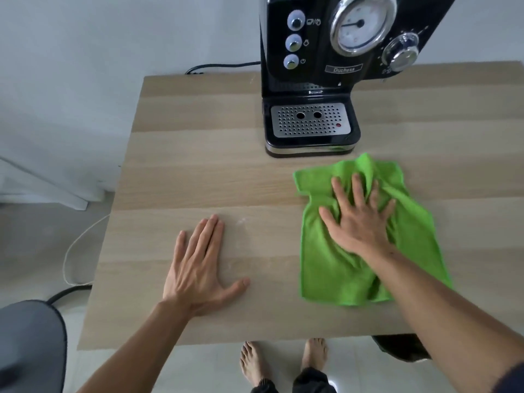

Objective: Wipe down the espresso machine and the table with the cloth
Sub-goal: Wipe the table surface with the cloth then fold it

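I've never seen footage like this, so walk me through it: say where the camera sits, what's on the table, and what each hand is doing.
The one picture comes from a camera worn on the person's head, looking forward and down. On the wooden table stands a black espresso machine with a pressure gauge and a metal drip tray. The right hand presses flat on a green microfibre cloth spread on the table. The left hand rests flat and empty on the bare wood. Nothing is lifted or gripped.
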{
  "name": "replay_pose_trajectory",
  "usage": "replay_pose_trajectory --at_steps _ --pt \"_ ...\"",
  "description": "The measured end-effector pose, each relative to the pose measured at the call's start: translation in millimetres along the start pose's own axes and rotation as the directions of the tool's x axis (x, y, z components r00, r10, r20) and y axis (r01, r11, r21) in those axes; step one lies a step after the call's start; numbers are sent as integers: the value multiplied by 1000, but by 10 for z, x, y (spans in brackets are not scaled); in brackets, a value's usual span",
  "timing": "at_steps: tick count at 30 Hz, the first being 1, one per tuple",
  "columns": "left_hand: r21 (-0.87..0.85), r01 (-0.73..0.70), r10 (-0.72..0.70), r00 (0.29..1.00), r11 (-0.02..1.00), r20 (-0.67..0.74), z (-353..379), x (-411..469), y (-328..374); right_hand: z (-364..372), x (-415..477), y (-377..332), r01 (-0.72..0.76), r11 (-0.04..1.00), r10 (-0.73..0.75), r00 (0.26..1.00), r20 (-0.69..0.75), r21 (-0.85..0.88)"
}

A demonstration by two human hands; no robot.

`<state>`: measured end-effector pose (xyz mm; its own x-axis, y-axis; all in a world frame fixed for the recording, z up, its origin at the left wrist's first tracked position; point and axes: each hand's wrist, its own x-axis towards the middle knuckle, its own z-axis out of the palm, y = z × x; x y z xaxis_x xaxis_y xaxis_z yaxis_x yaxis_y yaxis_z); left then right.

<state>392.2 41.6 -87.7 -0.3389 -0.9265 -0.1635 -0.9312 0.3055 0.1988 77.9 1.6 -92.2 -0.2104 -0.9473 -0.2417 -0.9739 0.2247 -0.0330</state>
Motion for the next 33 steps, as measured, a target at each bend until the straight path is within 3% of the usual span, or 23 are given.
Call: replay_pose_trajectory --at_steps 2,3,5,8,10,12,14,15,17,19,21,23,25,27,28,30,32,33 --pt "-13 2 -2 1000 1000 -4 1 -2 -3 -13 121 -339 -132 990 133 991 -9 56" --pt "-22 2 -2 1000 1000 -11 -1 -3 -6 -13 126 -545 -97 994 98 995 -19 52" --pt "-25 -6 6 1000 1000 -10 -3 -5 -8 43 39 -798 117 993 -117 993 -33 -9" --pt "-33 -15 15 1000 999 -13 -7 -11 -26 51 -52 -569 410 909 -411 912 12 -73" --pt "-40 -24 24 1000 999 -7 -14 -17 -48 22 -14 -336 334 941 -334 943 5 -60" --pt "-38 -26 26 1000 999 -7 -24 -20 -80 -12 85 -354 101 994 -102 995 -15 -30" --pt "-31 -8 8 1000 999 -1 -35 -33 -127 4 149 -704 -49 998 50 999 -21 36" --pt "-23 6 -6 1000 1000 1 -43 -47 -163 29 134 -933 -39 997 41 999 -28 62" --pt "-1 24 -24 1000 1000 9 -65 -82 -245 96 -18 -1263 140 988 -134 987 -88 63" --pt "9 32 -33 999 999 17 -86 -122 -346 165 -210 -1249 385 923 -383 918 -105 -8" --pt "8 32 -32 999 999 27 -112 -169 -442 198 -305 -991 516 854 -520 850 -82 -61" --pt "-2 30 -30 999 1000 37 -135 -219 -519 154 -258 -812 403 913 -407 908 -100 -57" --pt "-10 21 -20 998 1000 54 -145 -251 -555 115 -102 -925 141 990 -138 985 -104 15" --pt "-4 15 -15 999 1000 52 -146 -255 -560 101 -17 -1332 1 996 4 998 -61 86" --pt "-2 14 -14 999 1000 48 -147 -259 -558 106 -54 -1523 44 995 -38 997 -67 87" --pt "-3 12 -12 999 1000 44 -152 -274 -575 164 -220 -1684 274 961 -270 957 -102 28" --pt "-2 5 -5 998 1000 56 -157 -328 -619 208 -359 -1463 449 893 -451 889 -77 -42" --pt "-5 4 -4 998 1000 59 -159 -365 -653 188 -360 -1302 468 882 -471 880 -62 -56"
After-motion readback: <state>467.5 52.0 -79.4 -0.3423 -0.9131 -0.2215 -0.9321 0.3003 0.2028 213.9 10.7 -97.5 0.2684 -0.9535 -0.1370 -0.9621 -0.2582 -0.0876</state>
